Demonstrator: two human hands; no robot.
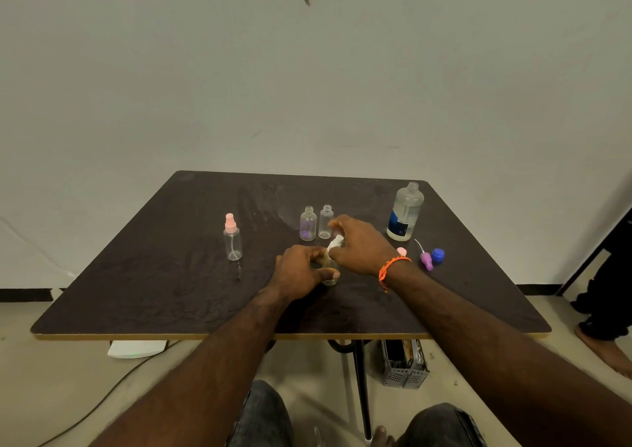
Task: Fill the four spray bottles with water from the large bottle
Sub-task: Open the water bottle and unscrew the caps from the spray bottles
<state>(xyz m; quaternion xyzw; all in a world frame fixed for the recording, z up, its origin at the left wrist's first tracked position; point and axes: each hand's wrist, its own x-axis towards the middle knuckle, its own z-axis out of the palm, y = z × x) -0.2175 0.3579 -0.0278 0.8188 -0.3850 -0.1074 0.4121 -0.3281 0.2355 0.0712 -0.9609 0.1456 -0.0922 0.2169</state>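
Bare pale wall backs a dark table (143, 275) on which the work sits. Near its middle, the left hand (301, 270) curls round the body of a small clear spray bottle (330, 277), standing it upright on the table, while the right hand (359, 241) pinches the white spray head (336, 241) at its top. Whether that head is going on or coming off cannot be told, and the water level inside is hidden by the fingers.

Just behind stand two open spray bottles (316, 223), side by side; a fourth, with a pink spray head (232, 238), stands well apart to the left. To the right, the large bottle (405, 212) stands uncapped, with a blue cap (438, 254) and a purple spray head (426, 260) lying near it.

To do this well, the left hand should likely hold the body still and plumb while the right turns the head squarely on the thread, the dip tube straight inside, so nothing cross-threads or tips.
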